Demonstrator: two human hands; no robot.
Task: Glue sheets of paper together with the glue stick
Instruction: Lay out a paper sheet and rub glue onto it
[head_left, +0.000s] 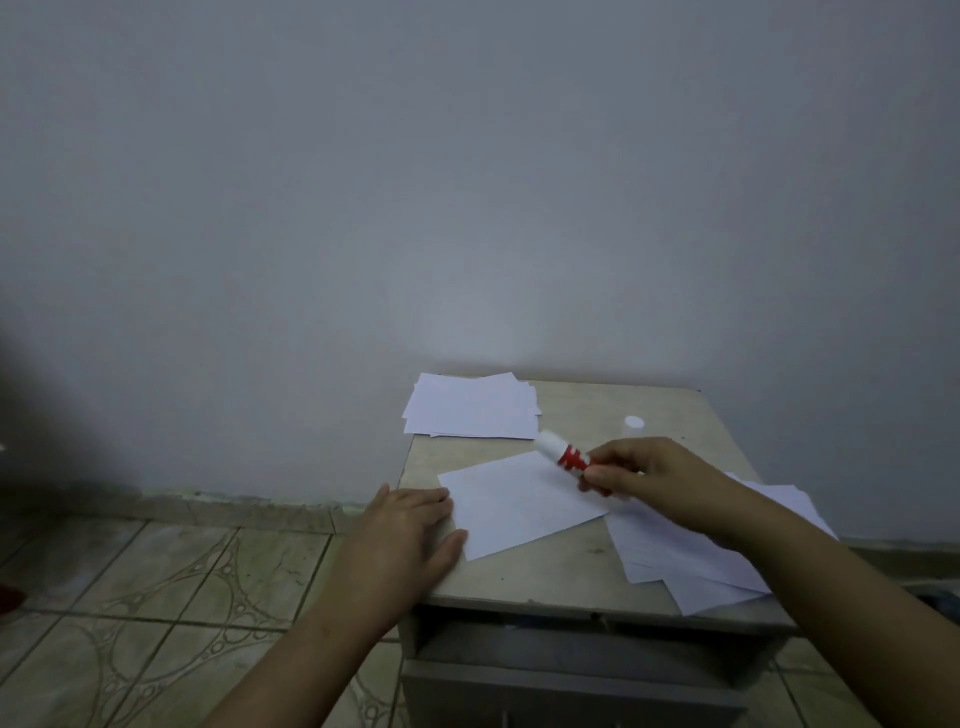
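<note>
Right hand (647, 475) grips the glue stick (563, 455) mid-frame, tip over the sheet (519, 506); left hand (410, 527) lies flat, fingers relaxed, on its left edge. Cap (634, 424) sits upper right.

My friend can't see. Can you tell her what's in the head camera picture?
A right hand holds an uncapped red-and-white glue stick over a white sheet on a small table, while the left hand presses the sheet's edge flat. More paper piles and the cap lie nearby.
</note>
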